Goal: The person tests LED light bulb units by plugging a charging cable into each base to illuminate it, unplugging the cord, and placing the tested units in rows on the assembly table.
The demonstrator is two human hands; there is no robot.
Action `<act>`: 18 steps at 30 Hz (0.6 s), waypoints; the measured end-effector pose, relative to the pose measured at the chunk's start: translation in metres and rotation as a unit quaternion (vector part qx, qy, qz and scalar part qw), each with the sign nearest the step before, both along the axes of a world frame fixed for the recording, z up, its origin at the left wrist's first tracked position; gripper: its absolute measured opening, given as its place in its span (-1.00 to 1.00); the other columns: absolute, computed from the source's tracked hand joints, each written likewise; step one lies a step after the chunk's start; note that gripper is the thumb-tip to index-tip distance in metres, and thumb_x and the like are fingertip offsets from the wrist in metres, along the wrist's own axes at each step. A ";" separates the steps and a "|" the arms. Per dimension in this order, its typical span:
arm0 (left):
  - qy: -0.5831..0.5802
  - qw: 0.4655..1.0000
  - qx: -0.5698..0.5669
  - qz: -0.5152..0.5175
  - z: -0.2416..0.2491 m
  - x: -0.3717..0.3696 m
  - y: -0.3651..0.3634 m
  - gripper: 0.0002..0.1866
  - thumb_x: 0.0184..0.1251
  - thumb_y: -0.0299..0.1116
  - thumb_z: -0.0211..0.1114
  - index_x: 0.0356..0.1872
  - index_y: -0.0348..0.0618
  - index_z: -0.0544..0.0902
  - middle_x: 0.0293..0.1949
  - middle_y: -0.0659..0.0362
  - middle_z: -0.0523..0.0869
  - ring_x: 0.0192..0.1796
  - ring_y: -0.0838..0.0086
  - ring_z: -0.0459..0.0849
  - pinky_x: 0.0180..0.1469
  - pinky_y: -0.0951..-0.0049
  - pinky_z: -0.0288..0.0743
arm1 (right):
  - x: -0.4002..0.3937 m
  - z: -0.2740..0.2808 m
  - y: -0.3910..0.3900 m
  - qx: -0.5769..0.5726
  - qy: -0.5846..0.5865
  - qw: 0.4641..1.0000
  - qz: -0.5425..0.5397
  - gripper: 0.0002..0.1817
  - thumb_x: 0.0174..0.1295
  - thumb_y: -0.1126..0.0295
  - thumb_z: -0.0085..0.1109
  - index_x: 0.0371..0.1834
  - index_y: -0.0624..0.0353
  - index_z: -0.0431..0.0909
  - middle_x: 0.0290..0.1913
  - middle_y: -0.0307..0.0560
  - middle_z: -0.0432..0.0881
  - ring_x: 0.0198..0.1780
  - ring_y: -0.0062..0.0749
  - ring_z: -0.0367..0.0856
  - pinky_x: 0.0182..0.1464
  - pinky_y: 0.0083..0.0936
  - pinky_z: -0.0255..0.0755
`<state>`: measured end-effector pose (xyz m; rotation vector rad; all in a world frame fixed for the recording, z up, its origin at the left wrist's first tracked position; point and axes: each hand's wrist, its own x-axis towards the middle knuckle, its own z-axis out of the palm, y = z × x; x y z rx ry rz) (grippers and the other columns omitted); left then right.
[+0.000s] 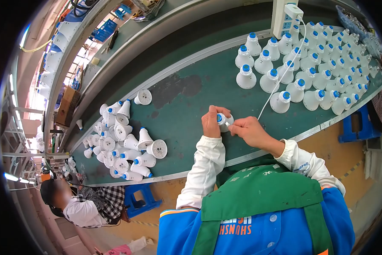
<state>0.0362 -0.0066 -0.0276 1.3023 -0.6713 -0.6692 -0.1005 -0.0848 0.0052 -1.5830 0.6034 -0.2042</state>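
Note:
Over the green bench, my left hand point(211, 122) is closed around a white cone-shaped bulb housing point(221, 120), its blue-tipped end turned up toward me. My right hand point(251, 131) is pinched close against the side of that housing. A thin white cable point(277, 88) runs down from a white plug-in adapter point(294, 12) and disappears at my right hand; a small white piece at the fingertips looks like its end. Whether that piece touches the housing is hard to make out.
Many similar housings point(280, 102) stand upright in rows at the right. A loose heap of them point(122, 131) lies at the left. The adapter sits in a power strip point(283, 21). Blue stools point(141, 199) are by the bench, and another person point(87, 208) sits at the lower left.

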 end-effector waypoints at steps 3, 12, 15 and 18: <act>-0.034 0.999 0.019 0.016 0.008 -0.003 0.001 -0.37 0.56 -0.02 -0.20 -0.52 -0.35 0.58 -0.44 0.06 0.65 -0.26 0.30 0.61 -0.10 0.33 0.47 | -0.001 0.001 -0.001 0.000 0.003 1.000 0.004 -0.71 0.22 0.28 0.17 -0.54 0.28 0.63 -0.67 -0.27 0.45 -0.57 -0.63 0.31 -0.50 -0.56 0.21; -0.011 0.999 0.048 -0.001 0.015 -0.003 0.006 -0.43 0.53 0.00 -0.14 -0.43 -0.28 0.61 -0.39 0.16 0.66 -0.34 0.52 0.57 -0.21 0.51 0.43 | 0.003 0.001 0.008 0.011 0.026 1.000 -0.007 -0.71 0.23 0.28 0.16 -0.54 0.27 0.62 -0.63 -0.26 0.46 -0.54 -0.61 0.32 -0.46 -0.56 0.22; -0.021 0.999 0.040 -0.003 0.014 -0.002 0.006 -0.43 0.53 0.01 -0.15 -0.43 -0.27 0.60 -0.40 0.17 0.65 -0.36 0.54 0.56 -0.23 0.53 0.43 | -0.002 0.002 0.009 -0.003 0.019 1.000 -0.022 -0.73 0.25 0.30 0.15 -0.50 0.28 0.61 -0.64 -0.28 0.43 -0.54 -0.63 0.31 -0.47 -0.57 0.21; -0.017 0.999 0.031 -0.004 0.012 -0.003 0.005 -0.42 0.54 0.02 -0.15 -0.43 -0.27 0.60 -0.40 0.17 0.65 -0.35 0.54 0.57 -0.22 0.53 0.43 | -0.002 -0.002 0.015 -0.006 -0.020 0.997 -0.068 -0.70 0.23 0.26 0.12 -0.49 0.29 0.61 -0.69 -0.16 0.43 -0.59 -0.49 0.35 -0.47 -0.46 0.25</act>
